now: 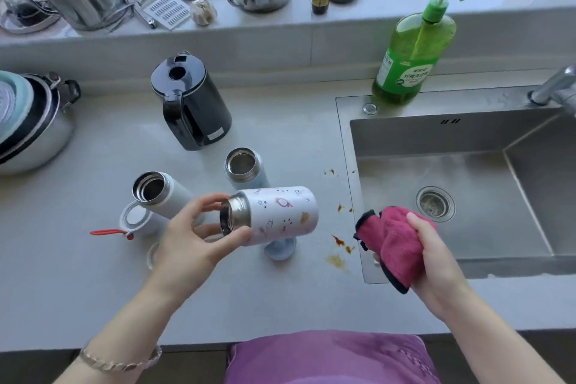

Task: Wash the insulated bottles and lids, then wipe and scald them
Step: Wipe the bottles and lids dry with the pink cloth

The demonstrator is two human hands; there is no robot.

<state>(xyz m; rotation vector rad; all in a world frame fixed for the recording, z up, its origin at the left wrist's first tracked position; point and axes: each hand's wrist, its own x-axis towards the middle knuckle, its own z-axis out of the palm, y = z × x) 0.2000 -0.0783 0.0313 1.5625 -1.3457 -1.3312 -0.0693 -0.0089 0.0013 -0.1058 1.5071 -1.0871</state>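
The white bottle with the little drawings (280, 212) is off the counter, lying on its side in the air just left of the sink (452, 140). Its open steel mouth is turned left into the left hand (190, 237), whose thumb and fingers are curled round the neck. I'd say it is held that way so the whole painted wall is free for wiping. The right hand (433, 259) is closed round a bunched pink cloth (396, 243) over the sink's near left corner, near the bottle's base but apart from it, so the wiping step looks about to begin. Behind the held bottle a pale blue bottle (246, 168) stands uncapped, and further left a white bottle (156, 193) does too, probably to air. A white lid with a red strap (135, 218) lies by the white one, and a blue lid (280, 251) sits beneath the held bottle. The black kettle (190, 103) stands further back, handy for scalding. Brown splashes (339, 243) mark the counter between bottle and sink.
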